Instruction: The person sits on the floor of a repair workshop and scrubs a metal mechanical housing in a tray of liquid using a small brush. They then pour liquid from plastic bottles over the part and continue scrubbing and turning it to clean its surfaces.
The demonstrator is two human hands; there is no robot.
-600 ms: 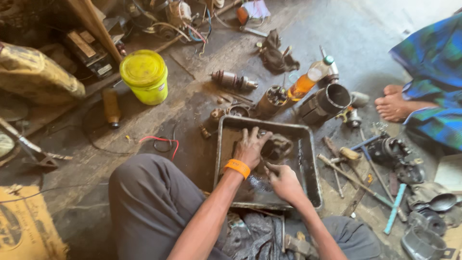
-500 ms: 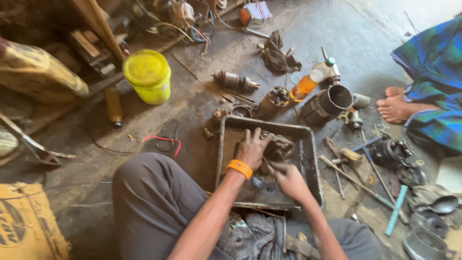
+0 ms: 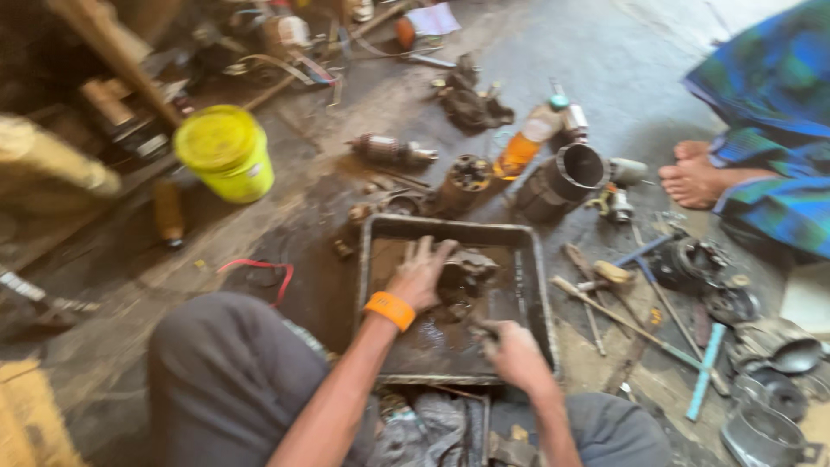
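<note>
While lying in the metal tray (image 3: 538, 285), a grimy dark engine part (image 3: 467, 275), left hand (image 3: 421, 275) grasping it, right hand (image 3: 510, 350) fisted.

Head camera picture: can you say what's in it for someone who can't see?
A left hand rests on a greasy metal part in a dirty metal tray, while the right hand grips a small tool. Tools and a yellow bucket lie around.

Concrete floor (image 3: 605, 69), oil-stained: metal tray (image 3: 540, 285), yellow bucket (image 3: 226, 154), orange bottle (image 3: 526, 147), steel cylinder (image 3: 562, 180), scattered tools (image 3: 622, 322).
</note>
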